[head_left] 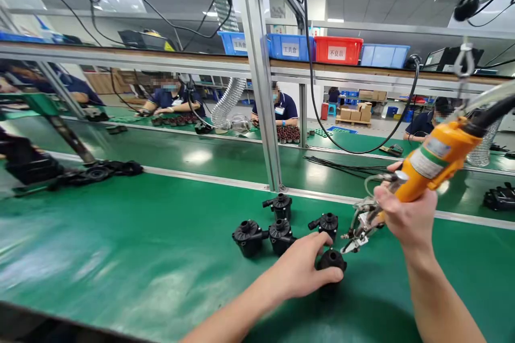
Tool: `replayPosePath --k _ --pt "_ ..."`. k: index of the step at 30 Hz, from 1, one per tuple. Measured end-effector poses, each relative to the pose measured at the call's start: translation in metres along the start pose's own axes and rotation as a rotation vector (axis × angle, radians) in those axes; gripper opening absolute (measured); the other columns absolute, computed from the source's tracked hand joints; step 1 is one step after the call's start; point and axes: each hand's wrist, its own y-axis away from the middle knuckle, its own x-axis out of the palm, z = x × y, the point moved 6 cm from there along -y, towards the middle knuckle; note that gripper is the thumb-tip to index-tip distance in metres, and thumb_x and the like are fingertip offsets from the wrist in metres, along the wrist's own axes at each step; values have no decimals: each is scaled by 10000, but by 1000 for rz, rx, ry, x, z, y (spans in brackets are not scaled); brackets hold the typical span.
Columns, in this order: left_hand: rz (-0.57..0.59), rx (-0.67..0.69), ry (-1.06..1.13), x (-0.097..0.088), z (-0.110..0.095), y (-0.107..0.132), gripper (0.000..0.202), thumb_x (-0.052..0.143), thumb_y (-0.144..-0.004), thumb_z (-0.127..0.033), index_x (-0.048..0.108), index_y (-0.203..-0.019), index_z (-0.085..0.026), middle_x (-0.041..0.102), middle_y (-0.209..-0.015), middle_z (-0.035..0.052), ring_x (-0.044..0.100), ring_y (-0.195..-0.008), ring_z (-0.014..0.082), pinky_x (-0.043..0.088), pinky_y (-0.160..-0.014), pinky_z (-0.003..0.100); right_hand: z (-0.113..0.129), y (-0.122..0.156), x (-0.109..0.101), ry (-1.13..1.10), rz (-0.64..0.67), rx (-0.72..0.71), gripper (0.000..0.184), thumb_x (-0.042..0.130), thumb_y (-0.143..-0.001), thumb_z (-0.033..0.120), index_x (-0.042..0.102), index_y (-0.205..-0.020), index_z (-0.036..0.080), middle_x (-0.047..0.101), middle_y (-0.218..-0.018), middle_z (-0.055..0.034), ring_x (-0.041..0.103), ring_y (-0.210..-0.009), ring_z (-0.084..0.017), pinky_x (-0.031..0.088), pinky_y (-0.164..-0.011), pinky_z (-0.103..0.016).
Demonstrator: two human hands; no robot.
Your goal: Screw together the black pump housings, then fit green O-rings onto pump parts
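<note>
Landmark: aluminium upright post (261, 80), its foot at the rear edge of the green bench top (161, 257).

Item 1. Orange electric screwdriver (436, 153), with screw-feed head (360, 230). Located right of the post. Long axis slanting; cable end up and to the right, tip down and to the left, directed at the top of item 2. Tip just beside that top; contact cannot be told.

Item 2. Black pump (332, 261), one. Located nearer the wearer than the post's foot, and to its right. Upright on the bench top, long axis vertical, round top port facing up; lower body in shadow.

Item 3. Right hand (408, 217), right of the post. Fingers wrapped around the lower body of the screwdriver.

Item 4. Left hand (303, 265), right of and nearer than the post's foot. Grasping item 2 between thumb and fingers.

Item 5. Spare pumps, four, black, upright, top ports up. First (282, 207), just in front of the post's foot, side spout leftward. Second (280, 237), nearer than the first, spout rightward. Third (248, 240), left of the post's foot, spout rightward. Fourth (329, 223), right of it, spout leftward.

Item 6. Red bin (338, 51), on the shelf right of the post.
</note>
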Motion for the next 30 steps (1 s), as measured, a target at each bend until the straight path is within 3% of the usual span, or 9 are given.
replayPosePath --k 2,3,6,10,19,25,30 --pt "86 36 185 6 7 -2 567 789 -787 -450 667 -1296 -231 691 -1289 97 642 -1153 296 497 -887 327 4 0 -12 -17 -20 1 496 891 -660 321 626 -1054 179 600 -710 21 540 -529 -134 492 -478 -234" --pt "109 26 271 10 12 -4 548 777 -790 -437 674 -1283 -220 694 -1269 90 644 -1129 277 500 -843 304 3 0 -15 -31 -15 12 503 890 -670 329 623 -1070 181 598 -714 21 545 -530 -142 497 -479 -243" --pt "66 -61 416 21 25 -7 444 763 -785 -432 690 -1137 -171 674 -1013 43 609 -875 190 438 -642 241 -3 3 -13 -82 39 50 526 891 -711 343 610 -1130 196 591 -753 21 554 -544 -154 511 -493 -269" --pt "15 -79 462 28 24 -7 411 791 -766 -441 641 -1032 -166 578 -900 -8 470 -718 114 376 -560 206 -8 6 -3 -139 71 52 547 905 -716 329 599 -1152 205 593 -778 17 558 -587 -156 531 -542 -286" --pt "24 -80 484 26 20 -6 407 798 -751 -449 615 -986 -171 573 -882 -19 432 -669 96 369 -536 196 1 10 8 -90 65 68 513 877 -690 318 603 -1108 197 583 -708 32 526 -507 -138 475 -466 -251" --pt "41 -23 476 26 18 -8 344 768 -786 -407 659 -1001 -161 627 -903 5 521 -752 133 423 -585 202 -6 14 26 -19 126 41 351 828 -676 328 589 -901 201 547 -679 37 464 -532 -105 452 -470 -223" --pt "45 -23 439 26 22 -8 430 784 -782 -423 698 -1105 -153 705 -993 38 601 -817 174 472 -626 229 -16 14 32 -17 116 90 352 807 -654 334 577 -886 204 521 -653 49 443 -515 -103 428 -436 -220"
